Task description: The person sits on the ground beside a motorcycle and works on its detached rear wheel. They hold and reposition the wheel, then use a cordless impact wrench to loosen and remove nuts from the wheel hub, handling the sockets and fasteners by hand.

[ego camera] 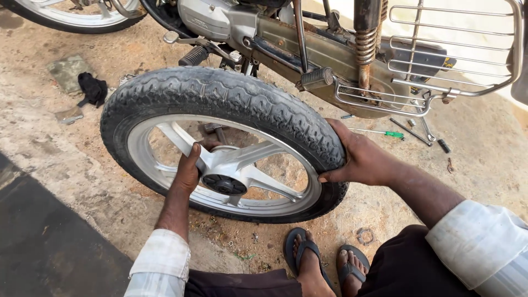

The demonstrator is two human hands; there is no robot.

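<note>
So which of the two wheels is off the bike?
The wheel both hands grip, with black tyre and silver spokes, stands loose on the ground. The other wheel, top left, is only partly in view.

view: one head camera, worn by the person squatting on the ground
facing: down and forward, over the knees and sandals (308, 258)
nearness: close, at arm's reach of the wheel (225, 143)
frame top: motorbike (308, 49) underside, cut off
shared: single view only

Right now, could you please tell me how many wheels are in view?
2. One loose wheel stands upright on the ground, gripped by the left hand at a spoke and the right hand on the tyre. Another wheel shows partly at the top left. Others may be hidden.
</note>
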